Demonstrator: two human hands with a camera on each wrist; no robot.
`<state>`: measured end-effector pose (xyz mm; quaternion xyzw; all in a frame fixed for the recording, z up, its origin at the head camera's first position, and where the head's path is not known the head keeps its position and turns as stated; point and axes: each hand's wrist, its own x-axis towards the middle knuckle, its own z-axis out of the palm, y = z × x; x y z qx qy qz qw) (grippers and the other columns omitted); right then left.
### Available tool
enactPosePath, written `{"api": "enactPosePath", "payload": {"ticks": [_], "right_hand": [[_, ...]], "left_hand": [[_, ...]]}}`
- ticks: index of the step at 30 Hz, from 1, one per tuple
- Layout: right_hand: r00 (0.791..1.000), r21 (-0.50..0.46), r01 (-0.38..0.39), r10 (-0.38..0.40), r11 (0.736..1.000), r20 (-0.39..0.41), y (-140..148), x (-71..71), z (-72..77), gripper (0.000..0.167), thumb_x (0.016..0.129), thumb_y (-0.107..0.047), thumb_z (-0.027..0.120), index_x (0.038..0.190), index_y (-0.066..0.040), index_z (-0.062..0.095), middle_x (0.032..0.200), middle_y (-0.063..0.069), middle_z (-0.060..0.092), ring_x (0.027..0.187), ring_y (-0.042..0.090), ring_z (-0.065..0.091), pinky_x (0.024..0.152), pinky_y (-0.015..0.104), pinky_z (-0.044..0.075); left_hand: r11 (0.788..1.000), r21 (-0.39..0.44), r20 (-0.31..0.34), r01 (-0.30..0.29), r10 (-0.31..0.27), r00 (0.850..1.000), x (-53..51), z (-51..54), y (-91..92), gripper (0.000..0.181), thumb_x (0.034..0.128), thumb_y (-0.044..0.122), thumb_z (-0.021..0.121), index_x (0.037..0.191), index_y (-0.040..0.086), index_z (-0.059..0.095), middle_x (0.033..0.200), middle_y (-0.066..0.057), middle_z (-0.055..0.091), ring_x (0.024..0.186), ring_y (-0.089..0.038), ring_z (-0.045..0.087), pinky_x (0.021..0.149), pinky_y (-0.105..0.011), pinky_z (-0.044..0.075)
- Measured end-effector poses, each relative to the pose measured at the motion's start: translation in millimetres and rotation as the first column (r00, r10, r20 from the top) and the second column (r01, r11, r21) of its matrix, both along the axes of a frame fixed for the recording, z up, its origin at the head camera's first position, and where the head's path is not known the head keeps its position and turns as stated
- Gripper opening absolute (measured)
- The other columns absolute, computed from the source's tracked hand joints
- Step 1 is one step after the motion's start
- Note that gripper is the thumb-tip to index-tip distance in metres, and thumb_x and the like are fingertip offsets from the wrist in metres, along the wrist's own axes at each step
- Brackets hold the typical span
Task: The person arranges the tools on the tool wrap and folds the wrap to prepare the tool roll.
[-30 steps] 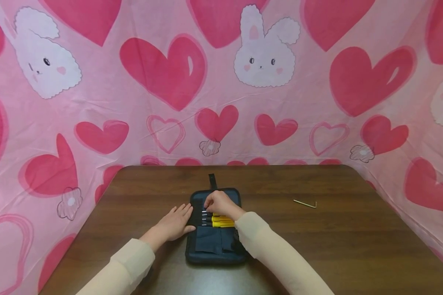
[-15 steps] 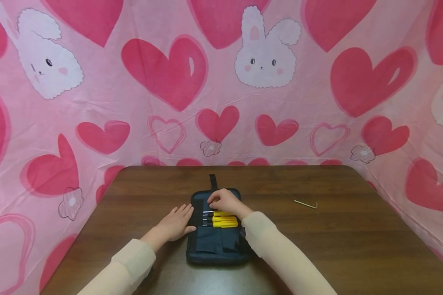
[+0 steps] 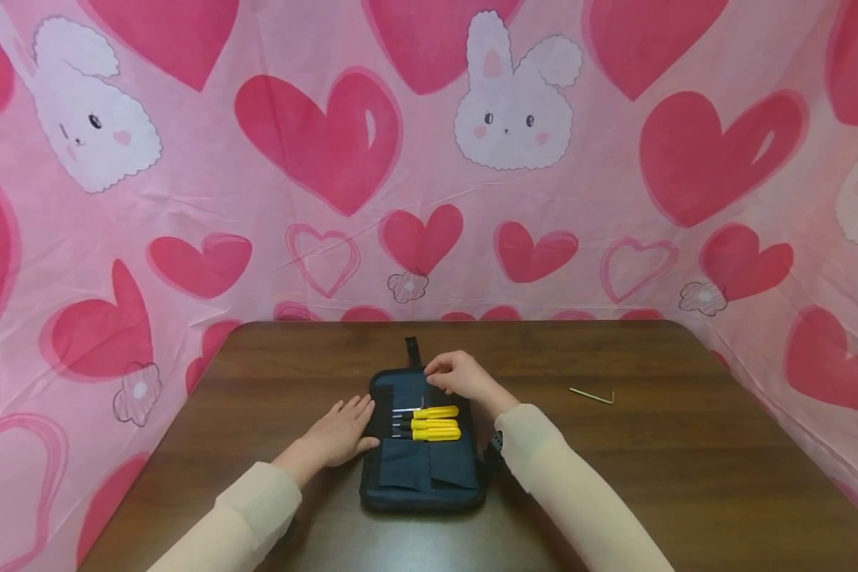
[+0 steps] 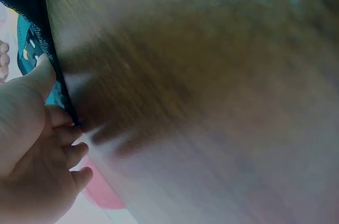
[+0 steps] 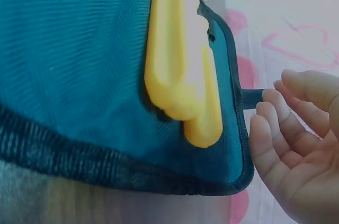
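Note:
A dark tool case (image 3: 418, 500) lies unfolded on the table. Several screwdrivers with yellow handles (image 3: 434, 424) sit in its loops. Just above them, a thin hex key (image 3: 409, 409) lies in the case, its short bent end toward the right. My left hand (image 3: 336, 433) rests with straight fingers on the case's left edge; in the left wrist view its thumb touches the dark border. Over the case's upper right corner is my right hand (image 3: 465, 377). Its fingers (image 5: 280, 121) are loosely bent and nothing shows between them in the right wrist view.
Another hex key (image 3: 592, 395) lies on the wooden table (image 3: 615, 477), right of the case. The case's strap (image 3: 412, 352) sticks out toward the table's far edge. A pink cloth (image 3: 429, 183) with hearts and rabbits hangs behind.
My right hand has let go of the hex key in the case and moved up and right, uncovering the screwdriver handles. The left hand has stayed in place.

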<state>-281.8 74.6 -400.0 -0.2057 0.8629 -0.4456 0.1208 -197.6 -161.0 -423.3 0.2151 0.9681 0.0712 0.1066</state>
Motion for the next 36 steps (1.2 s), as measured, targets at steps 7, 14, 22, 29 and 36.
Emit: {"api": "enactPosePath", "payload": {"ticks": [7, 14, 22, 29, 36], "right_hand": [[1.000, 0.020, -0.015, 0.015, 1.000, 0.015, 0.5, 0.4, -6.2, 0.018, 0.087, -0.009, 0.064, 0.102, 0.000, 0.066, 0.086, 0.003, 0.062, 0.072, 0.019, 0.054, 0.063, 0.029, 0.051], [1.000, -0.002, 0.017, -0.017, 1.000, 0.012, 9.3, -2.9, -6.5, 0.019, 0.087, -0.010, 0.064, 0.103, -0.002, 0.067, 0.089, 0.004, 0.063, 0.074, 0.020, 0.055, 0.066, 0.030, 0.052], [0.999, -0.042, 0.049, -0.049, 0.998, 0.009, 29.8, -3.4, 0.8, 0.022, 0.087, -0.013, 0.064, 0.106, -0.001, 0.065, 0.090, 0.004, 0.063, 0.076, 0.021, 0.057, 0.069, 0.030, 0.052], [0.998, -0.078, 0.063, -0.065, 0.995, -0.018, 49.7, -3.8, 8.2, 0.022, 0.087, -0.012, 0.063, 0.106, 0.001, 0.064, 0.090, 0.006, 0.063, 0.081, 0.030, 0.058, 0.070, 0.034, 0.052], [0.995, -0.079, 0.072, -0.077, 0.994, -0.066, 71.4, -6.0, 16.9, 0.023, 0.088, -0.012, 0.063, 0.106, 0.001, 0.063, 0.094, 0.009, 0.064, 0.080, 0.028, 0.059, 0.070, 0.037, 0.052]], "left_hand": [[1.000, 0.011, -0.006, 0.019, -0.019, 1.000, -2.1, -2.9, -1.0, 0.066, 0.0914, 0.039, 0.054, 0.137, -0.006, 0.037, 0.143, -0.020, 0.033, 0.132, -0.035, 0.026, 0.105, -0.050, 0.019], [1.000, 0.007, -0.009, 0.009, -0.009, 1.000, -2.4, -3.2, 0.0, 0.067, 0.0909, 0.041, 0.054, 0.137, -0.005, 0.038, 0.142, -0.019, 0.033, 0.132, -0.034, 0.026, 0.105, -0.049, 0.020], [1.000, 0.006, -0.002, 0.005, -0.005, 1.000, -1.5, -2.6, 0.0, 0.067, 0.0907, 0.041, 0.054, 0.137, -0.004, 0.037, 0.143, -0.019, 0.033, 0.133, -0.033, 0.026, 0.106, -0.048, 0.019], [1.000, 0.013, -0.007, 0.004, -0.004, 1.000, -2.1, -3.2, -1.0, 0.067, 0.0901, 0.040, 0.055, 0.137, -0.005, 0.037, 0.142, -0.019, 0.033, 0.132, -0.034, 0.026, 0.106, -0.049, 0.018], [1.000, -0.004, -0.020, 0.009, -0.010, 1.000, -3.1, -5.0, -2.1, 0.067, 0.0909, 0.041, 0.054, 0.138, -0.004, 0.037, 0.143, -0.019, 0.033, 0.132, -0.034, 0.026, 0.106, -0.049, 0.019]]}}
